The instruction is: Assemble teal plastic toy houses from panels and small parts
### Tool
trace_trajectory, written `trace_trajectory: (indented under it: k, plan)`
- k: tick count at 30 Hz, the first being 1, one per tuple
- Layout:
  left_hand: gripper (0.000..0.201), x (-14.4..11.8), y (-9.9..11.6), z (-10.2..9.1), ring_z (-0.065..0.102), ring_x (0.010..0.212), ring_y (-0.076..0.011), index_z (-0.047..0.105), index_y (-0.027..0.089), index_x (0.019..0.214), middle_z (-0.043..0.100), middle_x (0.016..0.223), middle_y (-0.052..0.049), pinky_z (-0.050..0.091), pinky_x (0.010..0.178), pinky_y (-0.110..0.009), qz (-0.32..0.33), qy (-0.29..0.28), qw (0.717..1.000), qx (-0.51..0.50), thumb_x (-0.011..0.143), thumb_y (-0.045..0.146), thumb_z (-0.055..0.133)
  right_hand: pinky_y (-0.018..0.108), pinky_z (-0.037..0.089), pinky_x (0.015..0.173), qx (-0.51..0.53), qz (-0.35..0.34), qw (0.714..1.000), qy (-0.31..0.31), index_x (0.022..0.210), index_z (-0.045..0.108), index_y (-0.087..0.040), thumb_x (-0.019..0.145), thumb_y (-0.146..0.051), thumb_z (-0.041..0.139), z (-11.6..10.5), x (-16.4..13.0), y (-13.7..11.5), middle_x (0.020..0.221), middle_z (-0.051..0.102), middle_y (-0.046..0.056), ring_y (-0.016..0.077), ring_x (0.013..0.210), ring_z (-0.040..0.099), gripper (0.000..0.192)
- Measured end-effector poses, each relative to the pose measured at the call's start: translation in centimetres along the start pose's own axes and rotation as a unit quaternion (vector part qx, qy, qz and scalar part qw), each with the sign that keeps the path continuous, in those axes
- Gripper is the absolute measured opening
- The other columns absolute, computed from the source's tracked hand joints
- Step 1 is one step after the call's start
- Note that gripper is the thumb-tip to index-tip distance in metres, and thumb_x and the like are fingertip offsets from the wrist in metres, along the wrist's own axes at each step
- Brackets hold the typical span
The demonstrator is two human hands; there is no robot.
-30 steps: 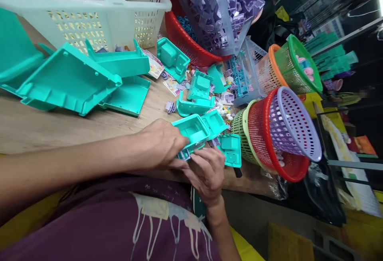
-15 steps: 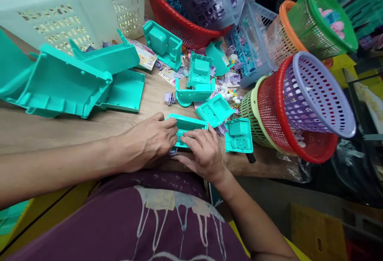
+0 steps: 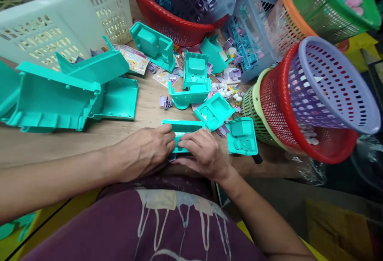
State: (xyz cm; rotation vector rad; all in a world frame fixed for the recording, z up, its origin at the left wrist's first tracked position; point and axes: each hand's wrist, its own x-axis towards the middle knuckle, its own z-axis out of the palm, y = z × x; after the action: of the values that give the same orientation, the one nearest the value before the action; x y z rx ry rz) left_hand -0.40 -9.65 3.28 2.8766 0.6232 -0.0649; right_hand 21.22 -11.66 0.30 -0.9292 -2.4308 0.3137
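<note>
At the table's near edge lies a turquoise plastic tray-like part, held between both hands. My left hand is closed on its left end, knuckles up. My right hand grips its near right side, with the fingers curled over the rim and the thumb low in front. A small purple-grey piece shows between the hands under the near side; most of it is hidden. Just beyond are a turquoise compartment piece and, to the right, another turquoise moulded piece. A small purple part stands on the table.
Large turquoise shells lie at the left before a white basket. Stacked baskets, including a purple one, stand at the right. A red basket sits at the back. Small loose parts and printed cards are scattered mid-table.
The camera view has shifted slightly, so the surroundings sit differently in the picture. Both hands keep their grip on the turquoise part, the right fingers drawn a little closer to the left hand.
</note>
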Motion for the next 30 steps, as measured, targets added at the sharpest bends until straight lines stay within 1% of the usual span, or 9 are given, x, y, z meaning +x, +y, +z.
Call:
trace_trajectory:
  k: [3,6,11,17,20,22,24,26,30]
  plan:
    - [0.024,0.1,0.3,-0.3,0.048,0.080,-0.0254,0.059,0.017,0.083,0.057,0.078,-0.009,0.040,0.069,-0.040,-0.035,0.024,0.999,-0.019,0.096,0.035,0.049,0.036,0.045,0.086,0.027,-0.005,1.000,-0.001,0.095,0.067,-0.017,0.092,-0.044,0.063,-0.3,0.3,0.4,0.099,0.072,0.005,0.0197,0.090,0.060,0.027]
    - [0.029,0.1,0.7,0.0,0.050,0.085,-0.0273,0.059,0.015,0.085,0.058,0.081,-0.010,0.041,0.069,-0.039,-0.064,0.036,0.997,-0.012,0.098,0.037,0.045,0.038,0.044,0.088,0.014,0.003,1.000,-0.004,0.094,0.068,-0.018,0.093,-0.046,0.062,-0.4,0.4,0.2,0.100,0.071,0.007,0.0207,0.092,0.059,0.029]
    - [0.031,0.2,1.0,0.7,0.050,0.080,-0.0263,0.058,0.016,0.081,0.060,0.074,-0.010,0.040,0.066,-0.038,-0.076,0.049,0.996,0.011,0.096,0.040,0.046,0.036,0.042,0.083,0.006,0.004,1.000,-0.026,0.088,0.067,-0.018,0.094,-0.045,0.059,-0.7,0.5,0.0,0.093,0.068,0.006,0.0204,0.087,0.056,0.029]
    - [0.036,0.3,1.1,0.4,0.048,0.076,-0.0239,0.058,0.016,0.081,0.059,0.073,-0.009,0.039,0.068,-0.038,-0.080,0.026,0.996,0.023,0.099,0.041,0.041,0.035,0.040,0.084,-0.005,-0.013,1.000,-0.023,0.088,0.066,-0.018,0.096,-0.047,0.056,-0.4,0.5,0.7,0.089,0.065,0.005,0.0201,0.087,0.055,0.032]
    - [0.036,0.4,0.7,0.0,0.050,0.078,-0.0246,0.059,0.016,0.085,0.060,0.076,-0.008,0.039,0.069,-0.038,-0.058,0.020,0.998,0.033,0.099,0.045,0.042,0.035,0.040,0.085,-0.006,-0.023,1.000,-0.015,0.090,0.066,-0.017,0.095,-0.051,0.056,-0.3,0.3,0.9,0.089,0.064,0.005,0.0201,0.088,0.054,0.036]
    - [0.034,0.3,0.3,-0.4,0.052,0.081,-0.0251,0.059,0.016,0.089,0.061,0.081,-0.009,0.040,0.070,-0.037,-0.027,0.010,0.999,0.039,0.096,0.047,0.048,0.036,0.040,0.086,-0.009,-0.035,0.999,-0.020,0.095,0.066,-0.016,0.090,-0.056,0.061,-0.3,0.1,1.0,0.095,0.064,0.007,0.0215,0.091,0.053,0.041]
    - [0.029,0.3,0.0,-0.7,0.055,0.082,-0.0251,0.059,0.015,0.091,0.062,0.085,-0.009,0.041,0.073,-0.036,-0.002,-0.006,0.999,0.047,0.093,0.043,0.055,0.037,0.041,0.086,-0.022,-0.042,0.999,-0.025,0.100,0.065,-0.016,0.084,-0.058,0.068,-0.3,-0.1,0.9,0.101,0.064,0.008,0.0231,0.094,0.051,0.046]
    - [0.022,0.2,-0.3,-0.9,0.056,0.082,-0.0251,0.059,0.015,0.090,0.063,0.083,-0.009,0.042,0.073,-0.036,0.010,-0.016,0.998,0.055,0.090,0.037,0.059,0.037,0.040,0.086,-0.039,-0.043,0.998,-0.028,0.102,0.065,-0.016,0.081,-0.054,0.072,-0.4,-0.2,0.8,0.104,0.063,0.008,0.0234,0.095,0.050,0.044]
    - [0.014,0.2,-0.2,-0.8,0.057,0.076,-0.0245,0.060,0.015,0.084,0.062,0.074,-0.007,0.040,0.070,-0.035,0.014,-0.021,0.998,0.052,0.088,0.029,0.061,0.036,0.039,0.083,-0.062,-0.031,0.997,-0.032,0.101,0.065,-0.018,0.083,-0.050,0.072,-0.4,-0.1,0.5,0.102,0.062,0.007,0.0229,0.094,0.049,0.037]
